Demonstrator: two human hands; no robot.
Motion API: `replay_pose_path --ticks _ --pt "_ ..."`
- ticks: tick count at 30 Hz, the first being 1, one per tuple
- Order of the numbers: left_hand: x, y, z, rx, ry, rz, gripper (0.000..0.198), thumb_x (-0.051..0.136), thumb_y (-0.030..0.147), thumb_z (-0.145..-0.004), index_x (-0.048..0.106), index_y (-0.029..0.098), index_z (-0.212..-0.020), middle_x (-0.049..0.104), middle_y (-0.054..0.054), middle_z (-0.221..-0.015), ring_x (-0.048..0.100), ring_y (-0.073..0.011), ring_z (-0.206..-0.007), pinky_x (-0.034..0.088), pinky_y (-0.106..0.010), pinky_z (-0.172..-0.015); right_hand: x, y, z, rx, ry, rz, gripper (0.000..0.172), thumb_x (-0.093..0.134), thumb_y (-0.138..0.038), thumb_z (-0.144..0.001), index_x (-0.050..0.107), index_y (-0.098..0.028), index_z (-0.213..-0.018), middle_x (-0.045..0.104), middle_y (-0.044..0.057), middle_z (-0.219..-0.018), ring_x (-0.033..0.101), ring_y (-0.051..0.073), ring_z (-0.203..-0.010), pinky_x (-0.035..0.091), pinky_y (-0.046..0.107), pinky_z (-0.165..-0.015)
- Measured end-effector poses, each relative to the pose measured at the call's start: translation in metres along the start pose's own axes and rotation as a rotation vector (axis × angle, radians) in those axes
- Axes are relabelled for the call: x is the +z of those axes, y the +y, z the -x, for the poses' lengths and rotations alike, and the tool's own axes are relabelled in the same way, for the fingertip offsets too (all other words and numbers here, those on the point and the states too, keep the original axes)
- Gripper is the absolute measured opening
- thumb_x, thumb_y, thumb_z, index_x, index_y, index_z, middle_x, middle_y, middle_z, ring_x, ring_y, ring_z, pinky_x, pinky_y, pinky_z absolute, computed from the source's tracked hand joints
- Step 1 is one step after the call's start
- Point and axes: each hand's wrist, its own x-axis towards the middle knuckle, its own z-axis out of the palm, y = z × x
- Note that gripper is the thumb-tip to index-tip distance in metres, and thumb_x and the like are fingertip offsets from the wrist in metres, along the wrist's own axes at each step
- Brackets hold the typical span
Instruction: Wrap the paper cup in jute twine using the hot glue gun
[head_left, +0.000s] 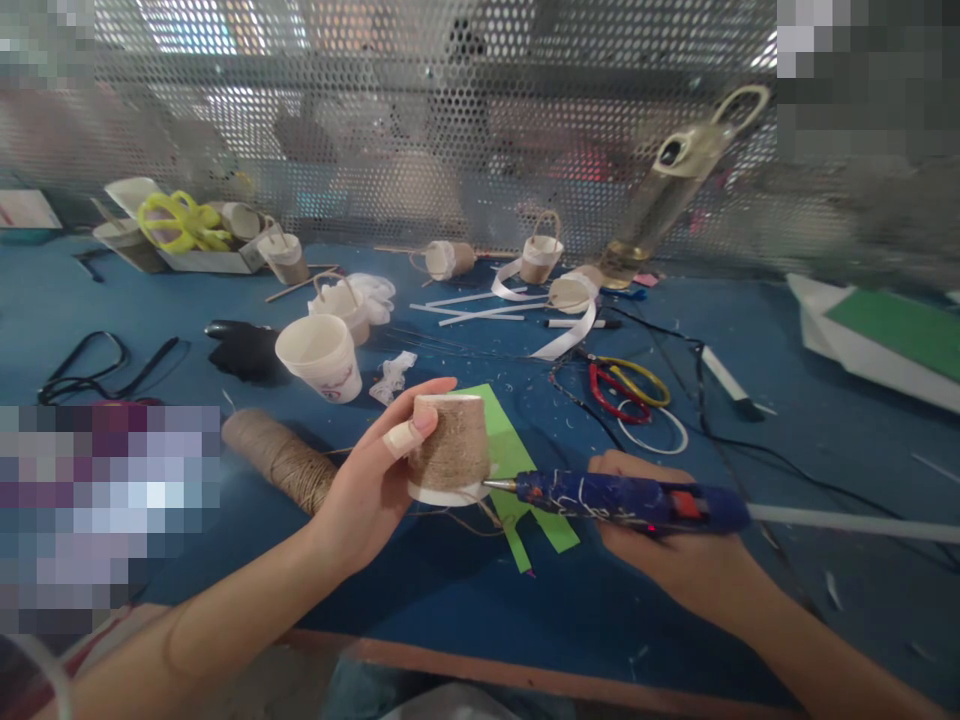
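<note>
My left hand (382, 480), with a bandage on the thumb, holds a small white cup wrapped in brown twine (454, 440). A bare white band shows along the cup's lower edge, and a loose strand of twine hangs below it. My right hand (645, 530) grips a blue glue gun (630, 500) with a white glue stick out of its back. The gun's metal tip is at the cup's lower right side. Behind and under the cup lies a cut piece of green paper (555, 525). The twine spool (281, 455) rests left of my left hand.
A white paper cup (322, 360) stands behind the spool. Farther back are small twine-wrapped baskets (540, 260), white ribbon (570, 335), yellow scissors (180, 222) and a clear bottle (667, 195). Red-and-yellow-handled scissors (622, 390) and black cables (780, 450) lie at right. A perforated metal screen (450, 130) stands behind.
</note>
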Motion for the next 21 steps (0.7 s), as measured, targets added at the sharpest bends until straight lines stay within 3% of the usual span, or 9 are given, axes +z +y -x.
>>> replay_pose_path --ticks 6,21 --pt "0.0009 -0.0019 0.0004 0.000 0.027 -0.039 0.047 0.083 0.041 -0.076 0.072 0.030 -0.120 0.070 -0.004 -0.112 0.065 -0.0223 -0.094 0.056 -0.030 -0.075 0.0030 -0.0016 0.0011 -0.009 0.016 -0.003 0.019 0.058 -0.016 -0.082 0.046 -0.024 -0.069 0.044 -0.006 -0.063 0.041 0.013 -0.058 0.033 0.026 -0.052" --pt "0.0014 -0.0015 0.0007 -0.004 0.041 0.010 0.043 0.076 0.044 -0.081 0.074 0.027 -0.120 0.073 -0.005 -0.111 0.066 -0.0207 -0.092 0.056 -0.024 -0.067 0.0033 -0.0051 0.0006 0.023 0.017 -0.002 0.019 0.057 -0.020 -0.081 0.043 -0.024 -0.069 0.042 -0.007 -0.062 0.039 0.013 -0.057 0.031 0.028 -0.052"
